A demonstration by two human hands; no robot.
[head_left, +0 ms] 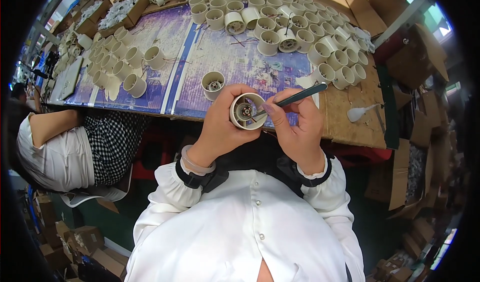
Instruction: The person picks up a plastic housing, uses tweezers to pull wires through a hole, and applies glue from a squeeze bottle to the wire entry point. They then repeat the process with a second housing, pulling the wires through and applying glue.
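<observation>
Housing (248, 111) in hands, loose housing (213, 83) behind.

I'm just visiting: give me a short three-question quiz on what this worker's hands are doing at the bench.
1. Which hand holds the cream cylindrical housing?
2. True or false: the tool tip is inside that housing's open end.
3. The single housing standing on the bench just beyond the hands is: A) upright, open end up; B) lying on its side.

Key:
1. The left hand.
2. True; the right hand holds the slim metal tool, tip inside.
3. A.
</observation>
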